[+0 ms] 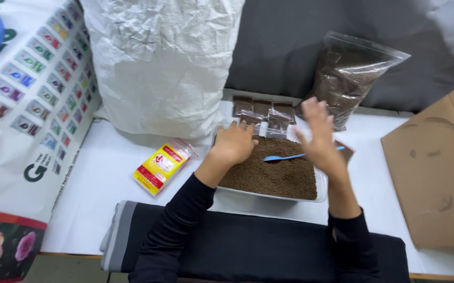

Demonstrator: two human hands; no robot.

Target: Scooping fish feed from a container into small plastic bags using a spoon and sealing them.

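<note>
Hands over the tray from my feed, going left to right; poster [28, 94] with rows of little coloured pictures hangs off the tabletop's left edge, big white woven sack [159, 63] stands at the back edge beside it; yellow and red packet [161, 167] lies flat near the front-left of the white tabletop [96, 209]; next comes the clear tray [321, 191] full of brown granules [279, 175], sitting mid-table; left hand [233, 142] rests palm down at the tray's far-left rim, fingers curled and touching small filled pouches [263, 112] lined up behind the tray; can't tell if it's pinching one; blue spoon [284, 156] lies on the granules; right hand [318, 133] is blurred, fingers spread apart, holding nothing, just above the spoon's handle end; clear bag of brown granules [350, 78] leans at the back; cardboard sheet [436, 167] covers the right edge.
</note>
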